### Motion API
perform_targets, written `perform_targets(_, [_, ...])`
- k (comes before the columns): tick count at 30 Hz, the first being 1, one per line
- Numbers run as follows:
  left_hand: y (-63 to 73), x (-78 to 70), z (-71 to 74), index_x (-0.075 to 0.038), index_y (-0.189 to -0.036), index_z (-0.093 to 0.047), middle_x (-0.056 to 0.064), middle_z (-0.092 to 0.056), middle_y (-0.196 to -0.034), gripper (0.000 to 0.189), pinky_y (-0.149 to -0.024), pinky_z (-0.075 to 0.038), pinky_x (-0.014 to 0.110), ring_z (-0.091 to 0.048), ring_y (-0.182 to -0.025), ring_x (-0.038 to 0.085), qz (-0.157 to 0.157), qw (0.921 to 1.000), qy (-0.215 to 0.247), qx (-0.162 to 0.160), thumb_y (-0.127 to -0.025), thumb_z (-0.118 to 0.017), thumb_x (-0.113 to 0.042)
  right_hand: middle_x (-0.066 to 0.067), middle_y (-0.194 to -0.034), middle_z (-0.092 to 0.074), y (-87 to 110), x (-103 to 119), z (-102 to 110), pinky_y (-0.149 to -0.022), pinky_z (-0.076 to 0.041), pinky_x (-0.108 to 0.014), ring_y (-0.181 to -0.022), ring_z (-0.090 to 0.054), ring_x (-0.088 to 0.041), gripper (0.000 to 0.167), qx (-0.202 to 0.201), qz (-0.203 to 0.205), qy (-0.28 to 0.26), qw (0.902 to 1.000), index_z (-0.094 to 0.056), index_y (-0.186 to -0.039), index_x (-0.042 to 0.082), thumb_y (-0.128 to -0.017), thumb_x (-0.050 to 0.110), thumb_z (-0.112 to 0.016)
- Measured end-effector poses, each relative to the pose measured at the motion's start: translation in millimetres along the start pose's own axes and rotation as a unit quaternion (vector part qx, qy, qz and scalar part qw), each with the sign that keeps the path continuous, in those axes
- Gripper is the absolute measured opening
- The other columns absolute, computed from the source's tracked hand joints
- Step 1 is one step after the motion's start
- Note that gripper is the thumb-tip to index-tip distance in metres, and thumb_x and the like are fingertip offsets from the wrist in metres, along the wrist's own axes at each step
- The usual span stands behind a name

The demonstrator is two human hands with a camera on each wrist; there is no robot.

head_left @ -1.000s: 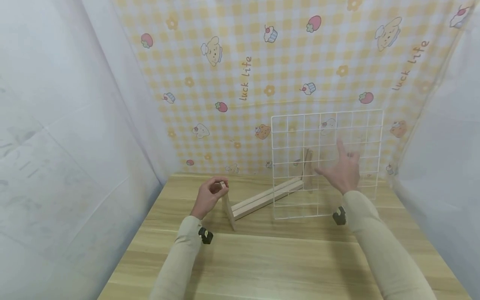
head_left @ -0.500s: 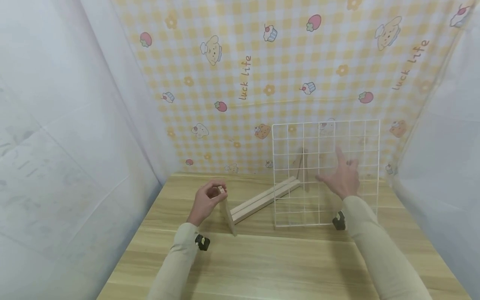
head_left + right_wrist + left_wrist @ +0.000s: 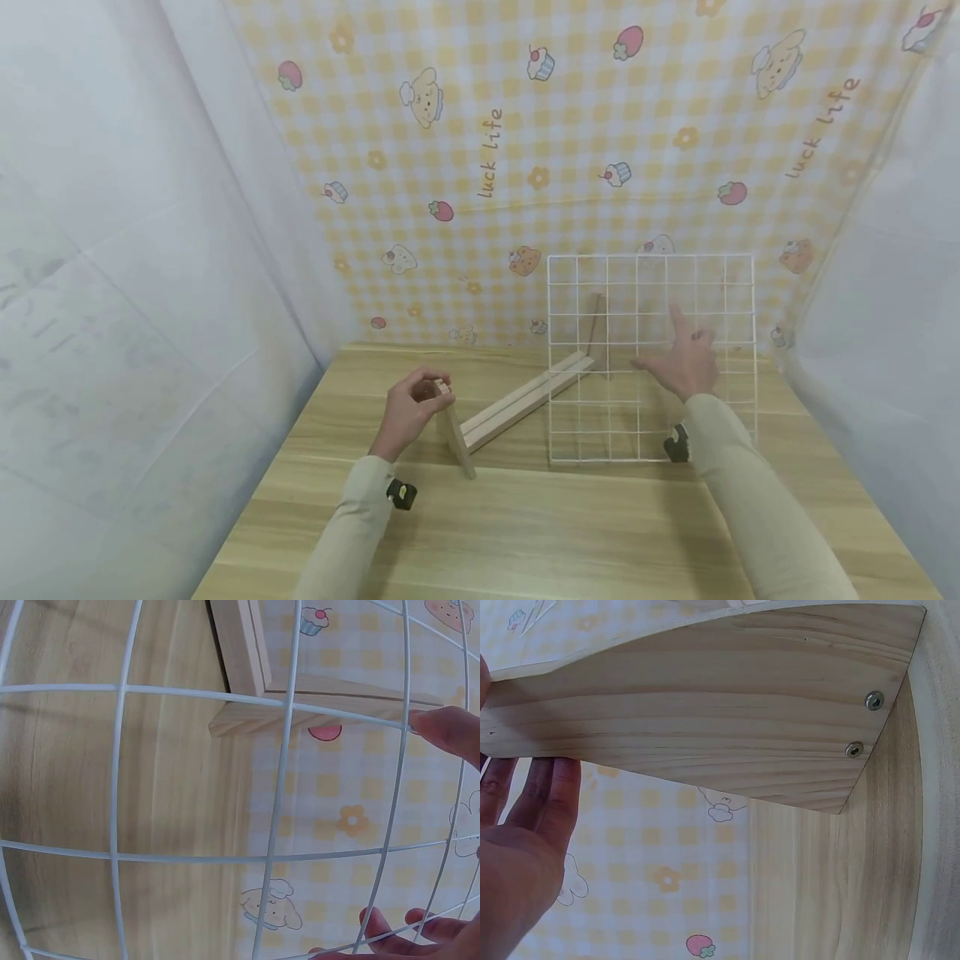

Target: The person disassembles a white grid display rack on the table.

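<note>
A pale wooden stand (image 3: 517, 406), with two long bars between its end boards, stands slantwise on the table. My left hand (image 3: 405, 417) pinches the upper end of its near end board (image 3: 459, 442). In the left wrist view that board (image 3: 720, 705) bears two metal screws (image 3: 874, 700) near its lower end. A white wire grid panel (image 3: 550, 400) is held upright at the right by my right hand (image 3: 686, 362), thumb and index finger spread. In the right wrist view, the thumb (image 3: 450, 731) meets a wire, and other fingers curl at the lower wires. The stand's far end shows through the grid.
The wood-grain table (image 3: 525, 533) meets a yellow checked cloth (image 3: 450, 150) at the back. White sheets (image 3: 150, 292) hang at both sides. A small black camera (image 3: 402, 494) sits at my left wrist, another black camera (image 3: 677, 444) at my right.
The grid has come down and straightened from a slight tilt, its lower edge now nearer me. My left hand and the stand have shifted slightly left and toward me.
</note>
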State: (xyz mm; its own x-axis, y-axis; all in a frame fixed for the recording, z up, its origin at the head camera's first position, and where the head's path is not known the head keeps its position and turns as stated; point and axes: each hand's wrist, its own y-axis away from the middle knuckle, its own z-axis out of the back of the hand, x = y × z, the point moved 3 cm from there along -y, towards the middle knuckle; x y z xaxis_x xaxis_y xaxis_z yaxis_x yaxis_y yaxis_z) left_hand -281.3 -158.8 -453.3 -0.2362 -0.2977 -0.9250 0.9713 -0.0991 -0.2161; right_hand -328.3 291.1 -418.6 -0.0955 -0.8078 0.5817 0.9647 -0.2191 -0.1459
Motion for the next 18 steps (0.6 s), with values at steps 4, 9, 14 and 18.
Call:
perform_targets(4, [3.0,0.2,-0.2,-0.013,-0.117,-0.067,0.012,-0.073,-0.102,0.033,-0.085,-0.053,0.023,-0.068,-0.087,0.019,0.001,1.0000,-0.006,0.001,-0.087,-0.079,-0.016,-0.049,-0.147,-0.020,0.7,-0.2,-2.1,-0.056,-0.052,-0.044,-0.106,-0.051,-0.063,0.127,0.007,-0.004,0.008,0.9999,-0.002,-0.163,0.025,-0.070,0.052,-0.086])
perform_targets(9, [8.0,-0.6,-0.5,-0.017,-0.113,-0.069,0.009,-0.073,-0.099,0.032,-0.085,-0.055,0.028,-0.070,-0.089,0.020,-0.010,0.9999,-0.004,-0.001,-0.084,-0.082,-0.023,-0.049,-0.145,-0.025,0.0,-2.1,-3.6,-0.055,-0.051,-0.042,-0.102,-0.053,-0.060,0.125,0.004,-0.001,0.014,0.9999,-0.006,-0.163,0.023,-0.070,0.052,-0.085])
perform_targets(14, [12.0,-1.5,-0.3,-0.016,-0.111,-0.069,0.010,-0.073,-0.097,0.032,-0.085,-0.056,0.027,-0.071,-0.089,0.016,-0.016,0.9998,-0.009,-0.007,-0.084,-0.083,-0.024,-0.048,-0.141,-0.028,-1.5,-3.5,-3.8,-0.057,-0.050,-0.044,-0.100,-0.052,-0.058,0.125,0.005,0.004,0.024,0.9997,-0.007,-0.162,0.022,-0.070,0.054,-0.085])
perform_targets(18, [15.6,-3.6,-0.7,-0.015,-0.111,-0.069,0.011,-0.073,-0.101,0.033,-0.089,-0.058,0.029,-0.070,-0.088,0.014,-0.014,0.9997,-0.017,-0.010,-0.083,-0.083,-0.022,-0.050,-0.142,-0.027,-2.1,-6.0,-3.2,-0.057,-0.051,-0.046,-0.102,-0.052,-0.060,0.124,0.009,0.006,0.031,0.9995,-0.009,-0.162,0.019,-0.070,0.055,-0.084])
